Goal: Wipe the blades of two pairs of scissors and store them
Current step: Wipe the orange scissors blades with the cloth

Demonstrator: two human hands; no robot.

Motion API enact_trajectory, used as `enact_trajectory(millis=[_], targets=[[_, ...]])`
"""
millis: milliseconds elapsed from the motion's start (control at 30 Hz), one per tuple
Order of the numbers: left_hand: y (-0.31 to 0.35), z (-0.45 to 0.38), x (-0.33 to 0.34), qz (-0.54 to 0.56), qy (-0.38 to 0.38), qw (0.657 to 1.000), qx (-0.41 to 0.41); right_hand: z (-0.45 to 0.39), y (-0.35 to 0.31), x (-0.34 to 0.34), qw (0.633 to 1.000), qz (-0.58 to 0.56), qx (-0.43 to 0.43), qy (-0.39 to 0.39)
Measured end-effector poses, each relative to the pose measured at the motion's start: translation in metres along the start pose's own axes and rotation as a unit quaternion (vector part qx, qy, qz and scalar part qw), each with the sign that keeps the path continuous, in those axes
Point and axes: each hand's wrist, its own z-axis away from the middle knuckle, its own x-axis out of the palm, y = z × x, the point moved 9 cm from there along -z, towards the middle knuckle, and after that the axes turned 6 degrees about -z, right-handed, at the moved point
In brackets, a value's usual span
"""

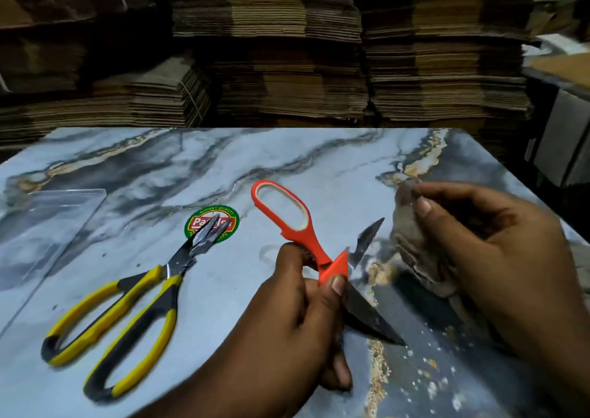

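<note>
Two hands engaged, your left hand (287, 315) clamped on orange scissors (319, 258), blades apart, your right hand (498, 258) pinching grey cloth (415, 242), yellow scissors (127, 306) lying well left, table (287, 162) bare beyond.

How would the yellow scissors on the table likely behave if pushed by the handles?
The yellow scissors lie flat, so they would probably slide, not roll. Their blades are slightly parted, so the handles may swing at the pivot. The glossy table looks smooth, likely giving little grip.
</note>
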Motion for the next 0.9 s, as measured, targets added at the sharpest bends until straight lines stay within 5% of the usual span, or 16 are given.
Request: enact_trajectory(millis=[67, 167, 400, 900], targets=[[-0.002, -0.001, 0.0, 0.027, 0.01, 1.0, -0.012, 0.011, -0.007, 0.019, 0.999, -0.014, -0.002, -0.047], [-0.002, -0.002, 0.001, 0.038, 0.005, 0.999, -0.005, 0.028, -0.023, 0.052, 0.979, 0.119, -0.103, -0.127], [-0.004, -0.004, 0.004, 0.038, -0.001, 0.999, 0.016, 0.034, -0.021, 0.056, 0.944, 0.234, -0.214, -0.096], [-0.006, -0.003, 0.003, 0.01, -0.027, 0.999, 0.016, 0.04, -0.018, 0.061, 0.952, 0.206, -0.187, -0.129]])
